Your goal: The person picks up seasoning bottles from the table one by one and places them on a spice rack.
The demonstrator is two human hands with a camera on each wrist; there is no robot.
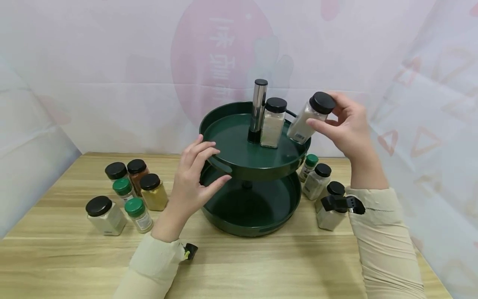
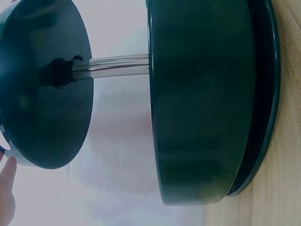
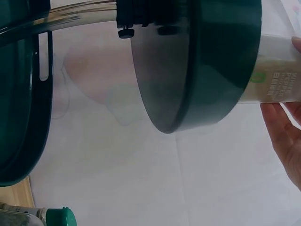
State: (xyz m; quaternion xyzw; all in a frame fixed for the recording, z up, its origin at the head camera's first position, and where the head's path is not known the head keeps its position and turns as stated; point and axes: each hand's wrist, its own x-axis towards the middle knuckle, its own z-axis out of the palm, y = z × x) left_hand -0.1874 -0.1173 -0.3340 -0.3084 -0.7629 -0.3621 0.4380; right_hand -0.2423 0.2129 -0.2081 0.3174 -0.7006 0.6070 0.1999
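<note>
My right hand (image 1: 349,124) grips a clear spice jar (image 1: 300,124) with a black lid, thumb on the near side. The jar leans, its base over the right part of the green upper tray (image 1: 231,128) of a two-tier stand. In the right wrist view, the printed jar (image 3: 270,80) shows partly behind the tray wall. My left hand (image 1: 188,178) is at the tray's left rim by the handle slot, fingers spread and gently bent, thumb below the rim. On the upper tray, another black-lidded jar (image 1: 272,126) stands upright beside the stand's metal post (image 1: 258,106).
The lower green tray (image 1: 250,228) sits on the wooden table (image 1: 239,265). To the left stand several jars, including a yellow one (image 1: 154,195) and a green-lidded one (image 1: 139,214). More jars, including a black-lidded one (image 1: 317,182), stand right of the stand, partly behind the right wrist camera (image 1: 343,203).
</note>
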